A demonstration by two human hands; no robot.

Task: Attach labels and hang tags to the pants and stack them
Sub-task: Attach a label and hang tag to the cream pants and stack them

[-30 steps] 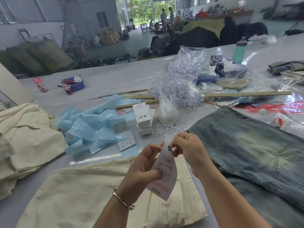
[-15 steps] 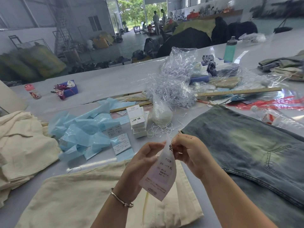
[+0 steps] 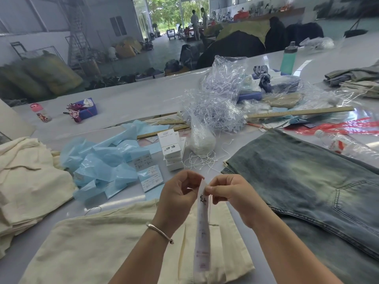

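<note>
A long white hang tag (image 3: 203, 232) hangs nearly edge-on between my hands, above folded cream pants (image 3: 106, 249) at the table's front. My left hand (image 3: 180, 193) and my right hand (image 3: 231, 193) both pinch the tag's top end, where a thin white string runs. Washed blue jeans (image 3: 303, 181) lie spread to the right. A stack of white tags (image 3: 171, 150) stands behind my hands, with loose white strings (image 3: 202, 160) beside it. Printed label stickers (image 3: 150, 177) lie on blue backing sheets.
A pile of cream pants (image 3: 26, 181) sits at the left. Crumpled blue backing paper (image 3: 98, 160), clear plastic bags (image 3: 221, 99), a wooden ruler (image 3: 297, 112), a plastic bottle (image 3: 338, 143) and a green bottle (image 3: 289, 58) crowd the table's middle and back.
The tag has turned from facing me to nearly edge-on and now hangs straight down. My left hand moved up from the tag's side to its top, close to my right hand.
</note>
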